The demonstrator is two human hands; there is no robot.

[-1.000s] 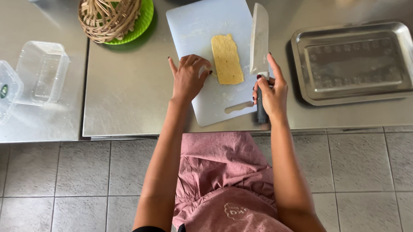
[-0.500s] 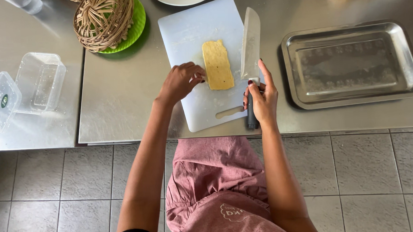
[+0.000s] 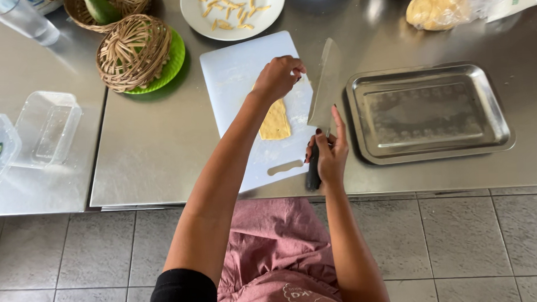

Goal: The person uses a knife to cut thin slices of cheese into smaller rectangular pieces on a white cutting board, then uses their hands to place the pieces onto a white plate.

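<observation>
A white cutting board (image 3: 236, 69) lies on the steel counter with a flat yellow slab of dough (image 3: 275, 124) on it. My left hand (image 3: 278, 78) rests over the slab's far end, fingers curled down onto it. My right hand (image 3: 330, 152) grips the black handle of a large cleaver (image 3: 324, 86). The blade stands on its edge along the board's right side, beside the slab and not touching it.
A steel tray (image 3: 428, 112) sits right of the board. Behind the board is a white plate (image 3: 233, 15) of cut yellow strips. A wicker basket (image 3: 133, 51) on a green plate, clear plastic containers (image 3: 44, 126) and a bag of dough (image 3: 439, 5) stand around.
My left hand has slid from the slab's near left side up to its far end. The cleaver stays upright on the right. The camera view has shifted forward.
</observation>
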